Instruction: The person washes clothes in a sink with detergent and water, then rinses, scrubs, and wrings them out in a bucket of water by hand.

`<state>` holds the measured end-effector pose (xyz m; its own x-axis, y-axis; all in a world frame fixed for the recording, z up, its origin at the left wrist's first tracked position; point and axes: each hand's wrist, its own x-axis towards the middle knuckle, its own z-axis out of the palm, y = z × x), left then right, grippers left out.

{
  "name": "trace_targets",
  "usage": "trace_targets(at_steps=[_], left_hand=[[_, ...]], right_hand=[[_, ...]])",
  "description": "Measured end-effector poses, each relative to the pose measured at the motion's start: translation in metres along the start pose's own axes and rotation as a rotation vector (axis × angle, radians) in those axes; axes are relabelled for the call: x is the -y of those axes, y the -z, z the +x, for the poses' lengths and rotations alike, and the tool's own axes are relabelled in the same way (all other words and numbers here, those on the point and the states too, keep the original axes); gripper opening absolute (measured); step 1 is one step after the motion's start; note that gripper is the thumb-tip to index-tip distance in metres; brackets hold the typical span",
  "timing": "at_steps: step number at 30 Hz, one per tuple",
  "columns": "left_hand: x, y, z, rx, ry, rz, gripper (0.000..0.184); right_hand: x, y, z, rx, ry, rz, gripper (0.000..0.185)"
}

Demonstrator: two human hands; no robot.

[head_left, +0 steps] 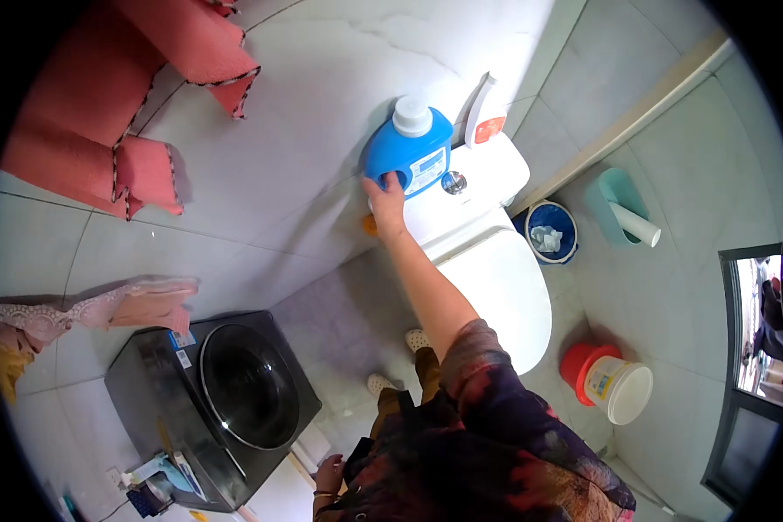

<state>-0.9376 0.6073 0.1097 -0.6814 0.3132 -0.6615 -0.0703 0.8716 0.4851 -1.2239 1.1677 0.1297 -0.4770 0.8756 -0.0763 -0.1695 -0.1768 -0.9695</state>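
Observation:
A large blue detergent bottle (426,143) with a white cap stands upright on the toilet tank (506,170), close to the wall. My right hand (386,202) is closed around the bottle's handle at its lower left, with the thumb through the handle opening. A white spray-type bottle (485,117) with an orange-red label stands beside it on the tank. The round flush button (454,182) lies just in front of the blue bottle. My left hand (329,476), with a bracelet at the wrist, hangs low beside my body; its fingers are too small and partly hidden to judge.
The toilet lid (496,296) is down. A black washing machine (226,391) stands at the left. Right of the toilet are a blue-lined bin (552,233), a red bucket (580,370) and a white tub (622,391). Pink towels (87,104) hang at upper left.

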Motion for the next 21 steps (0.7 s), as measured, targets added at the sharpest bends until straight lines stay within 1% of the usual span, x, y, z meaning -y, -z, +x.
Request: trace_targets(at_steps=[1, 2, 4, 5, 7, 8, 10, 11, 13, 17, 19, 20, 21], left_hand=[[-0.004, 0.000, 0.002, -0.009, -0.029, -0.016, 0.026], [-0.006, 0.000, 0.004, -0.012, -0.033, -0.015, 0.026], [-0.011, -0.002, 0.005, -0.005, -0.094, 0.044, 0.027], [-0.012, -0.003, 0.003, -0.004, -0.091, 0.041, 0.027], [-0.014, -0.006, 0.001, 0.000, -0.104, 0.097, 0.028], [-0.015, -0.008, 0.000, -0.001, -0.100, 0.093, 0.028], [-0.020, -0.008, -0.002, 0.005, -0.096, 0.053, 0.028], [-0.018, -0.011, -0.002, 0.002, -0.090, 0.049, 0.028], [-0.013, -0.017, -0.002, -0.026, -0.057, -0.046, 0.028], [-0.015, -0.024, -0.004, -0.075, -0.119, -0.056, 0.028], [-0.021, -0.022, -0.008, -0.079, -0.115, 0.054, 0.027], [-0.019, -0.023, -0.009, -0.088, -0.111, 0.043, 0.027], [-0.015, -0.025, -0.011, -0.087, -0.103, 0.022, 0.027]], right_hand=[[-0.003, 0.000, 0.002, 0.031, -0.036, -0.088, 0.035], [0.002, 0.002, -0.001, 0.030, -0.032, -0.085, 0.035], [0.007, 0.009, -0.018, 0.064, 0.124, -0.286, 0.034], [0.005, 0.013, -0.028, 0.067, 0.122, -0.289, 0.034], [-0.001, 0.020, -0.049, 0.123, 0.018, -0.233, 0.032], [0.002, 0.024, -0.062, 0.129, 0.016, -0.236, 0.032], [0.014, 0.037, -0.088, 0.194, 0.040, -0.082, 0.031], [0.024, 0.043, -0.101, 0.201, 0.037, -0.083, 0.031], [0.039, 0.057, -0.125, 0.284, -0.112, -0.089, 0.030], [0.037, 0.081, -0.171, 0.362, -0.125, -0.186, 0.030], [0.035, 0.091, -0.191, 0.434, -0.180, -0.152, 0.034], [0.042, 0.093, -0.198, 0.448, -0.176, -0.155, 0.034], [0.050, 0.094, -0.206, 0.522, -0.245, -0.165, 0.036]])
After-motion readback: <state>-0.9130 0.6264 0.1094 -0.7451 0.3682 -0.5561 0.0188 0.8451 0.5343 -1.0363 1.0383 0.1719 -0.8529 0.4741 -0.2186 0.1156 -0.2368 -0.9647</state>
